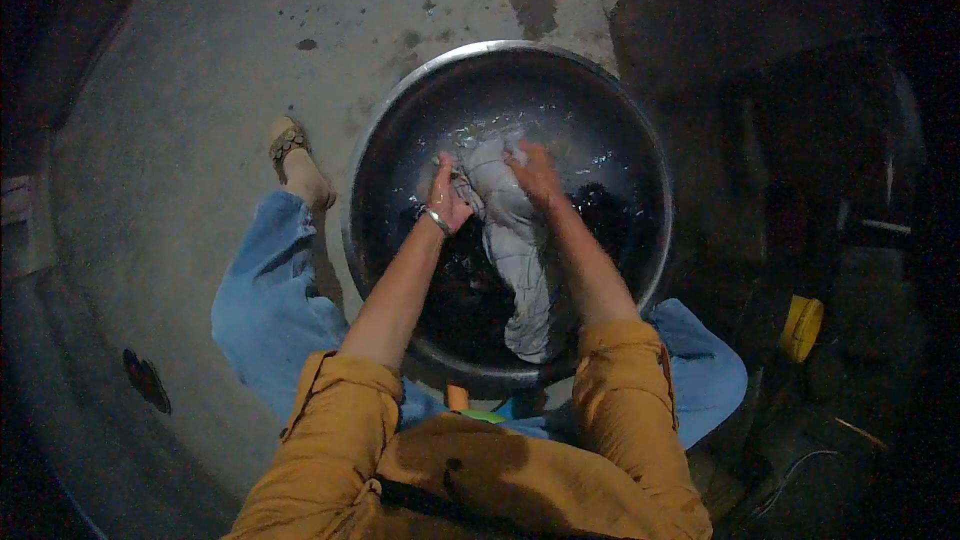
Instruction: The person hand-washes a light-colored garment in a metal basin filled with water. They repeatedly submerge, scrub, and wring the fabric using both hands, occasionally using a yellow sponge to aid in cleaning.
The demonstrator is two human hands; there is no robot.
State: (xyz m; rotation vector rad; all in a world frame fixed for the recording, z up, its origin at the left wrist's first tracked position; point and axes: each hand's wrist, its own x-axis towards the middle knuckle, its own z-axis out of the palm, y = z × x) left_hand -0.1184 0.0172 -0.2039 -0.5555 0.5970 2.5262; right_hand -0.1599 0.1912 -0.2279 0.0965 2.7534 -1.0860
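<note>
A wet, light grey cloth (pixel 515 230) lies bunched lengthwise in a large round metal basin (pixel 400 90), its near end close to the basin's front wall. At the cloth's left edge is my left hand (pixel 448 198), fingers stretched out and palm turned toward the fabric; a bangle circles its wrist. My right hand (pixel 537 175) presses on the upper right part of the cloth, with bent fingers gripping the fabric. Water glints around the far end of the cloth. The cloth's kind cannot be made out.
The basin stands on a concrete floor (pixel 200 110) with damp spots, between my knees in blue trousers. My left foot (pixel 300 165) in a sandal is left of it. A dark shoe-like object (pixel 147 380) lies far left. A yellow container (pixel 801 328) is at the right.
</note>
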